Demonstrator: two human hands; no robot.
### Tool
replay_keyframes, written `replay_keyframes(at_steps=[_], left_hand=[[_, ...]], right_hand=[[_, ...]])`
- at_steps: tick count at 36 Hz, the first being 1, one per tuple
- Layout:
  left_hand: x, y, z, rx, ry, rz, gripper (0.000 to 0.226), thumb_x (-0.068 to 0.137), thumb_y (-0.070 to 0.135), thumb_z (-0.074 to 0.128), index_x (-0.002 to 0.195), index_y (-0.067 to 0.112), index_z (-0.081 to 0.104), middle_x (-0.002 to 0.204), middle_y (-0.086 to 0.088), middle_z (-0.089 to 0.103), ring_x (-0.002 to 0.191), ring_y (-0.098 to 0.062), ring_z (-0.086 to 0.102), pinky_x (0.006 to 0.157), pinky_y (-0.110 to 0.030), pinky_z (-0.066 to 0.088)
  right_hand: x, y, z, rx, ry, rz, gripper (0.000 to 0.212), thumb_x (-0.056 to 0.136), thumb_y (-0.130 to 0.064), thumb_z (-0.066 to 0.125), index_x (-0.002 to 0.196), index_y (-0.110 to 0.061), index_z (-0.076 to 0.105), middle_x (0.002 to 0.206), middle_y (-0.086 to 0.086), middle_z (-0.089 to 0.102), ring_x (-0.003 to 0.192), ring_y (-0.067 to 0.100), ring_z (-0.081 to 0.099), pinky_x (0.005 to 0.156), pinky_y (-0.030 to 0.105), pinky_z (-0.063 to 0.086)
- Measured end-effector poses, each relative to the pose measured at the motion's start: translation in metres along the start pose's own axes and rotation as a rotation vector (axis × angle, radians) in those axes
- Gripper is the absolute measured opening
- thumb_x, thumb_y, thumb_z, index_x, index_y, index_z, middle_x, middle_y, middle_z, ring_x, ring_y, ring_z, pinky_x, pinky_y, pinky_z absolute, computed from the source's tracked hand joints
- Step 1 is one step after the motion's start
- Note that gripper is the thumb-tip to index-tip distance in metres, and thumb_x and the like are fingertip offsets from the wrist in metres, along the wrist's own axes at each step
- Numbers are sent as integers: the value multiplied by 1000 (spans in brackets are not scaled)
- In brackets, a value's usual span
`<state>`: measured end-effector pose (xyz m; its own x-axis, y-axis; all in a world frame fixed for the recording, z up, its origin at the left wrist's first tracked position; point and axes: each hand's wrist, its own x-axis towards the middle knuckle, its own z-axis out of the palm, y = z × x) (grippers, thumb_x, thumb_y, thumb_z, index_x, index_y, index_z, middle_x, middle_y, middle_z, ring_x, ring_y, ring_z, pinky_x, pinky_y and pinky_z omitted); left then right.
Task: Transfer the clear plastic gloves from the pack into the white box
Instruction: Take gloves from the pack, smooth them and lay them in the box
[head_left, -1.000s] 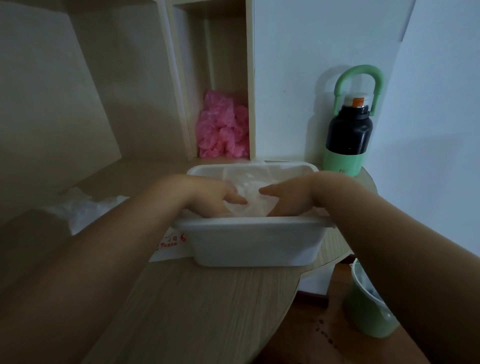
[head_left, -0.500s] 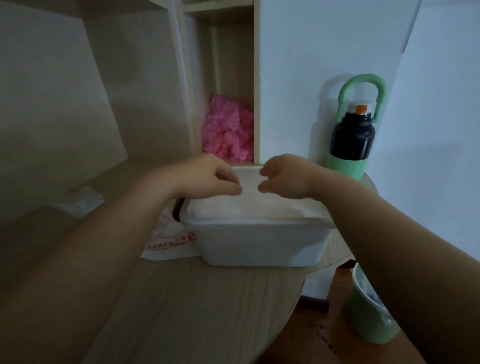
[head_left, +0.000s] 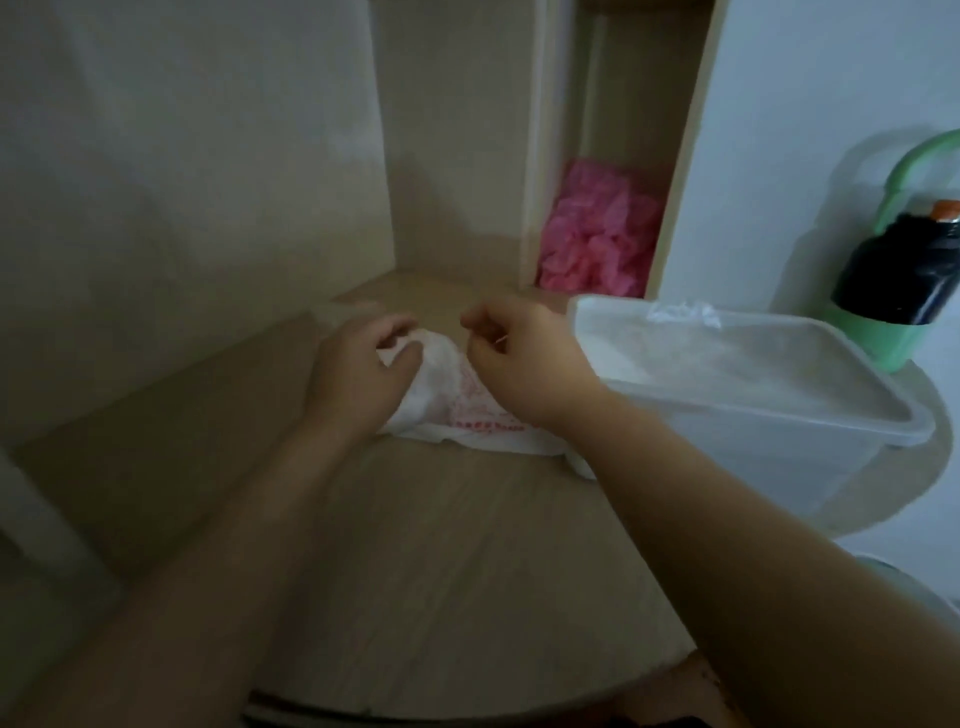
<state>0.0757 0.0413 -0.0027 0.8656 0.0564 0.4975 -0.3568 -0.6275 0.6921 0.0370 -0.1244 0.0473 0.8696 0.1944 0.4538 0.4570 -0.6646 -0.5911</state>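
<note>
The pack, a flat white plastic bag with red print, lies on the wooden table left of the white box. The box's top is level with whitish clear plastic gloves, and a wisp of one sticks up at the far rim. My left hand grips the pack's upper left edge between thumb and fingers. My right hand hovers over the pack's upper right part with curled fingers, thumb and forefinger close together. I see nothing between them.
A pile of crumpled pink plastic fills a narrow shelf niche behind the box. A black and green bottle with a green handle stands at the far right. The table's round edge runs close behind and in front of the box.
Both hands left the top of the white box and moved left to the printed pack. The view swung left, so the box now sits at the right.
</note>
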Motion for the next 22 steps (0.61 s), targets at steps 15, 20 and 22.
replay_keyframes(at_steps=[15,20,22], left_hand=[[-16,-78,36,275,-77,-60,40,91,29,60,126,9,59,122,-12,60,111,-27,54,87,-29,37],[-16,-83,38,335,-90,-32,37,88,29,63,122,17,64,112,-11,59,106,-30,54,88,-36,45],[-18,-82,37,336,-59,7,27,86,24,64,112,18,71,105,-8,62,99,-30,56,85,-42,48]], right_hand=[[3,55,107,7,-192,209,61,94,-17,48,149,-15,22,153,4,26,140,17,24,108,24,23],[8,62,115,-64,-170,215,63,95,-28,47,150,-20,18,151,5,33,136,21,34,105,33,32],[6,63,116,-95,-175,181,60,95,-26,47,149,-21,23,148,6,37,133,22,37,104,34,33]])
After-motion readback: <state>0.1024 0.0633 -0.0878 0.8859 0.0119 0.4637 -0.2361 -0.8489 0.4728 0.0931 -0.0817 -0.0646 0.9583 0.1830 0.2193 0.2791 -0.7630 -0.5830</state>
